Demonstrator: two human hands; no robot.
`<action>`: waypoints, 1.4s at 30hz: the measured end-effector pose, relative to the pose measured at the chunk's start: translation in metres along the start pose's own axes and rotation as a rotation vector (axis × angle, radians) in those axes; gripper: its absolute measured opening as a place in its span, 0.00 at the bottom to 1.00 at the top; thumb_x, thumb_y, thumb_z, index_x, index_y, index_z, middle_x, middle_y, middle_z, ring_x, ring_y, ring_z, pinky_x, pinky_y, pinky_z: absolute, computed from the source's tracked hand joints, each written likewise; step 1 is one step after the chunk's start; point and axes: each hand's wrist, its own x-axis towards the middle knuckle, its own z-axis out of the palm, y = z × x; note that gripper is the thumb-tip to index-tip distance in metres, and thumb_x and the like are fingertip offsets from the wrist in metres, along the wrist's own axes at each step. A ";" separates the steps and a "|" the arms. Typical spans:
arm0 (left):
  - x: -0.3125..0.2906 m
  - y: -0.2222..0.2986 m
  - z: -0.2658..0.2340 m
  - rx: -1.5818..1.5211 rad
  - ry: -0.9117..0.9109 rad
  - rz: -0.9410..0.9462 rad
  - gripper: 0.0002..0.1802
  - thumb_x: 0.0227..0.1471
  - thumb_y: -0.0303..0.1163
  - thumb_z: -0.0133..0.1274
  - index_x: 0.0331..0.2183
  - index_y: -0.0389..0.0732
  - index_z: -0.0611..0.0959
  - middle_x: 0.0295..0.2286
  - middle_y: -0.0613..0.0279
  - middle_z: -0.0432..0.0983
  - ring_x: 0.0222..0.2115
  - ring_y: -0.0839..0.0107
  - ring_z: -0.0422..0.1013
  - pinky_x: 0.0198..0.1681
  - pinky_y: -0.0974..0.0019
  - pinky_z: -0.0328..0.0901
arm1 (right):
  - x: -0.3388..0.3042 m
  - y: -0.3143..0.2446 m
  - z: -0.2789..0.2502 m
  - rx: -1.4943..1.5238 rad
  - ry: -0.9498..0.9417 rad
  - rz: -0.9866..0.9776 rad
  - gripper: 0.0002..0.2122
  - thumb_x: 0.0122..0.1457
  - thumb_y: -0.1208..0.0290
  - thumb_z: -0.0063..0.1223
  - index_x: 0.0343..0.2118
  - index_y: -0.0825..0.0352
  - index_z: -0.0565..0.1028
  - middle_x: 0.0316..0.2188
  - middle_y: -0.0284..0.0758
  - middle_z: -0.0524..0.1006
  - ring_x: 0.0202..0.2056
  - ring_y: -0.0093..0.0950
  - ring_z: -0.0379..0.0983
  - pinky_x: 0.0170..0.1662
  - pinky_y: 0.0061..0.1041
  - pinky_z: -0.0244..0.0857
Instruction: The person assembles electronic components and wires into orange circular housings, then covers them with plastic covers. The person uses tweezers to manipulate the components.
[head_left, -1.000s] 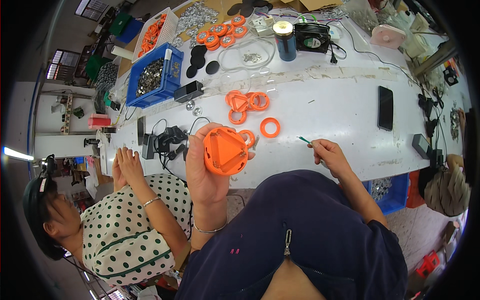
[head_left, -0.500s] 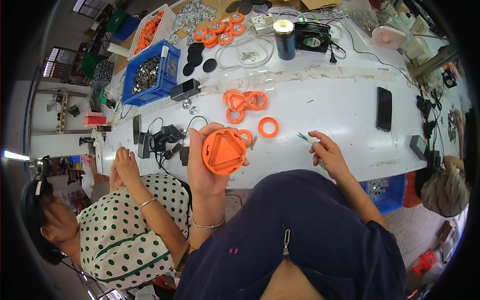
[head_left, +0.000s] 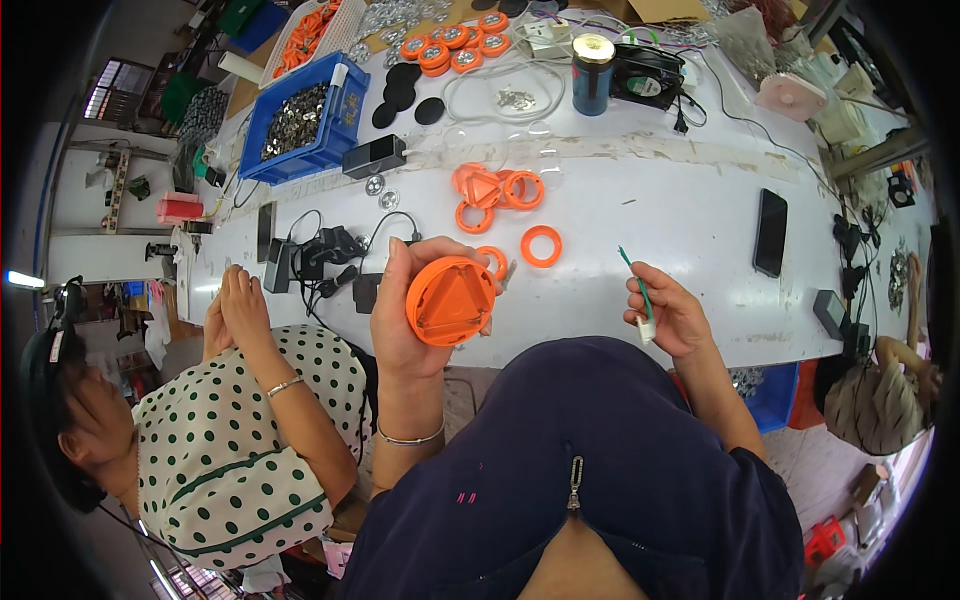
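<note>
Wire (head_left: 644,291) steeper, metal (head_left: 297,122) in blue bin (head_left: 346,112)

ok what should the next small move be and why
Perhaps bring the right hand and its green wire nearer the orange housing: the left hand holds that housing, triangular recess facing the camera, while the wire is apart from it.

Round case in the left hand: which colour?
The round case is orange, showing best in the head view.

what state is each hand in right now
Left hand: closed around a round orange case.
Right hand: closed on a green wire with a white plug.
</note>
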 end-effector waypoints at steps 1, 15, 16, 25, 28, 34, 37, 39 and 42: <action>0.000 0.001 0.001 -0.002 0.002 0.002 0.32 0.63 0.50 0.25 0.39 0.31 0.74 0.35 0.40 0.72 0.32 0.48 0.73 0.18 0.58 0.73 | -0.002 -0.002 -0.001 0.079 -0.030 0.023 0.17 0.57 0.81 0.40 0.51 0.72 0.67 0.38 0.36 0.74 0.33 0.25 0.75 0.36 0.27 0.72; 0.004 0.001 0.002 0.008 0.086 -0.060 0.36 0.61 0.52 0.23 0.43 0.25 0.71 0.38 0.36 0.71 0.33 0.50 0.73 0.18 0.60 0.73 | 0.001 0.006 0.007 -0.197 -0.012 -0.007 0.11 0.62 0.67 0.48 0.42 0.69 0.72 0.32 0.33 0.73 0.24 0.21 0.73 0.26 0.20 0.69; 0.004 -0.001 0.002 0.006 0.086 -0.063 0.36 0.61 0.52 0.23 0.43 0.25 0.71 0.38 0.36 0.71 0.33 0.50 0.73 0.18 0.60 0.73 | 0.003 0.009 0.004 -0.331 0.034 -0.040 0.11 0.62 0.66 0.47 0.40 0.69 0.72 0.31 0.32 0.73 0.23 0.20 0.71 0.25 0.20 0.68; 0.002 -0.004 0.010 -0.087 0.198 -0.209 0.35 0.60 0.49 0.24 0.51 0.26 0.66 0.36 0.38 0.72 0.31 0.52 0.73 0.17 0.64 0.70 | 0.004 -0.007 0.051 -0.438 0.136 -0.169 0.07 0.63 0.69 0.46 0.37 0.67 0.69 0.31 0.35 0.73 0.25 0.22 0.73 0.28 0.22 0.71; 0.002 -0.007 0.003 -0.191 0.065 -0.266 0.36 0.61 0.50 0.23 0.48 0.25 0.67 0.35 0.37 0.71 0.27 0.52 0.73 0.12 0.67 0.68 | -0.002 -0.017 0.089 -0.471 0.020 -0.226 0.06 0.61 0.72 0.47 0.38 0.67 0.68 0.33 0.37 0.73 0.27 0.23 0.74 0.30 0.22 0.72; 0.001 -0.013 0.015 -0.221 -0.018 -0.251 0.38 0.60 0.54 0.22 0.43 0.26 0.70 0.32 0.38 0.72 0.24 0.56 0.73 0.09 0.72 0.64 | -0.009 -0.025 0.156 -0.799 -0.284 -0.346 0.05 0.55 0.79 0.52 0.33 0.67 0.69 0.29 0.35 0.74 0.28 0.22 0.73 0.31 0.21 0.69; -0.001 -0.011 0.019 -0.158 0.011 -0.248 0.38 0.60 0.54 0.22 0.42 0.27 0.72 0.31 0.43 0.73 0.25 0.62 0.73 0.16 0.71 0.67 | -0.006 -0.022 0.170 -1.007 -0.324 -0.490 0.05 0.50 0.79 0.56 0.29 0.66 0.72 0.24 0.31 0.74 0.25 0.20 0.71 0.30 0.22 0.66; -0.003 -0.010 0.023 -0.196 0.022 -0.247 0.38 0.60 0.53 0.21 0.41 0.28 0.73 0.30 0.48 0.74 0.28 0.67 0.73 0.27 0.70 0.68 | -0.004 -0.022 0.173 -1.099 -0.372 -0.519 0.06 0.48 0.80 0.57 0.30 0.65 0.73 0.24 0.32 0.75 0.26 0.24 0.73 0.31 0.22 0.66; -0.006 -0.009 0.030 -0.112 0.082 -0.237 0.38 0.61 0.53 0.20 0.41 0.29 0.74 0.30 0.49 0.74 0.30 0.69 0.72 0.35 0.68 0.68 | 0.002 -0.026 0.173 -1.223 -0.520 -0.700 0.08 0.47 0.81 0.58 0.31 0.65 0.74 0.25 0.33 0.75 0.26 0.26 0.73 0.31 0.22 0.67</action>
